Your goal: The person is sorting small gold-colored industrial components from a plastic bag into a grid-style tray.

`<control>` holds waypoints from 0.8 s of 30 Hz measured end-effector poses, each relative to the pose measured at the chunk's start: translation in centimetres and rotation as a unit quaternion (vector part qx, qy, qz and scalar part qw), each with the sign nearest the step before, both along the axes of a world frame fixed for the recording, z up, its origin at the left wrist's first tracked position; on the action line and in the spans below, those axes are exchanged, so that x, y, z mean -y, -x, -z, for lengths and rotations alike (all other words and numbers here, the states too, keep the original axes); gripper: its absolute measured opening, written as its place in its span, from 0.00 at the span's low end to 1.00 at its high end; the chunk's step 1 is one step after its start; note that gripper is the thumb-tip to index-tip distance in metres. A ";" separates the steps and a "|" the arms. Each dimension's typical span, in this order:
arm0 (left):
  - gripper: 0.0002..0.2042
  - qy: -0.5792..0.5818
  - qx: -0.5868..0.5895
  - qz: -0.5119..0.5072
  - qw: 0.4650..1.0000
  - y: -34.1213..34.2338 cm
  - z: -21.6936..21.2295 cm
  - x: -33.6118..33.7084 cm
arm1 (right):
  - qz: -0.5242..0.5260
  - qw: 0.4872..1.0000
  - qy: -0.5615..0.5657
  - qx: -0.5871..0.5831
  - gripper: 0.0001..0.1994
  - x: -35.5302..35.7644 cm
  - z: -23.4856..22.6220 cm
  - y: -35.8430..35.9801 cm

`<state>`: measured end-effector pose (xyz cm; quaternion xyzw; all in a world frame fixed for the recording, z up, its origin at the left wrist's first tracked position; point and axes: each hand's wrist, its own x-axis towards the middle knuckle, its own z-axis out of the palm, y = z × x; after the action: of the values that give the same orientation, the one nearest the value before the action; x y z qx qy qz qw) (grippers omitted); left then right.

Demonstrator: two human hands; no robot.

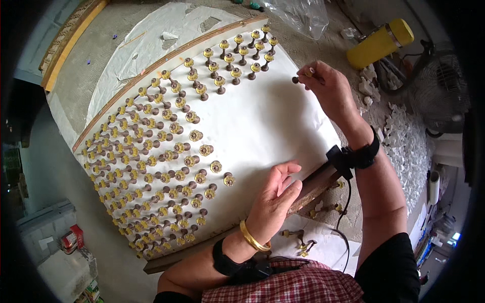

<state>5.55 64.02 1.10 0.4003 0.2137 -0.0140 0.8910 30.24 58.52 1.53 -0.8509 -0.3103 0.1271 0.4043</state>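
Observation:
Over the far right part of a white board (247, 131), my right hand (331, 93) pinches a small brown-and-yellow piece (296, 80) between thumb and fingers. It looks like the many pieces standing on the board, each with a dark brown stem and a yellow flower-shaped end (196, 135). They form slanting rows across the left side and along the far edge. My left hand (273, 202) is held above the board's near edge, fingers apart, holding nothing. Loose pieces of similar kind (305, 246) lie on a white sheet below it.
Wooden strips edge the board, one along the far side (151, 70). A yellow bottle (379, 44), a fan (439, 96) and a heap of small white pieces (406, 151) are at the right. Clear plastic (303, 17) lies at the back. A black cable (348, 202) hangs beside my right forearm.

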 end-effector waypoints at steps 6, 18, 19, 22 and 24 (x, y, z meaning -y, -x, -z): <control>0.12 0.004 -0.023 0.041 0.999 0.0 -0.2 -0.4 | -0.011 0.993 0.075 0.087 0.08 -4.0 0.8 -2.4; 0.09 0.041 0.025 0.076 0.996 0.2 0.0 0.0 | 0.012 0.983 0.095 0.155 0.12 -4.4 1.0 -1.8; 0.09 0.037 0.023 0.077 0.996 0.3 0.0 0.1 | 0.021 0.983 0.097 0.155 0.13 -3.6 0.5 -1.8; 0.09 0.020 0.051 0.088 0.995 0.3 0.3 0.2 | 0.035 0.986 0.086 0.138 0.14 -0.1 -1.7 -0.5; 0.09 0.048 0.061 0.105 0.991 0.1 0.9 0.2 | 0.015 0.994 0.096 0.043 0.13 2.4 -3.6 1.6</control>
<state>5.44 63.86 0.18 0.3769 0.1149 -0.0930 0.9144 28.67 56.08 5.09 -0.8951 -0.3005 0.1136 0.3092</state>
